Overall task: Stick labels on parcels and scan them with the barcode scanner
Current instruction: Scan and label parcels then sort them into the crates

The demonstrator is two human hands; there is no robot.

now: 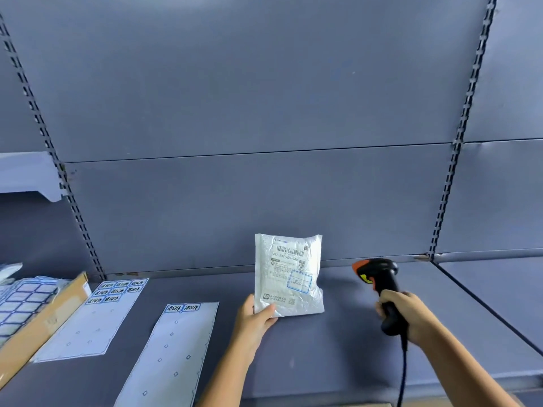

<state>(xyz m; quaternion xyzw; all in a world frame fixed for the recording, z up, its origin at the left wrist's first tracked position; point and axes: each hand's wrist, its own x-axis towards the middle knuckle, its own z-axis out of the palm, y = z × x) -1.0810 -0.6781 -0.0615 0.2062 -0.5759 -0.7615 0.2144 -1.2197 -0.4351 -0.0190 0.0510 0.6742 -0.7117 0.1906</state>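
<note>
Head view: the silver parcel (289,274) stands up on the shelf (338,348), blue label (299,282) already stuck on. Left hand (255,317) pinches its bottom corner. Right hand (404,314) grips the barcode scanner (379,279) (aimed left, near it). Scanning step; next, aim at the barcode.

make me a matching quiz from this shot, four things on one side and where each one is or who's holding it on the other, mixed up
Things
1. white plastic parcel
2. black and orange barcode scanner
3. long white label sheet with two labels left
4. brown cardboard box

Places or states
A. at the far left edge of the view
B. gripped in the right hand
C. lying flat on the grey shelf, just left of the left arm
D. held upright by the left hand at its lower left corner

Pairs: 1-D, 2-B, 3-C, 4-A
</note>
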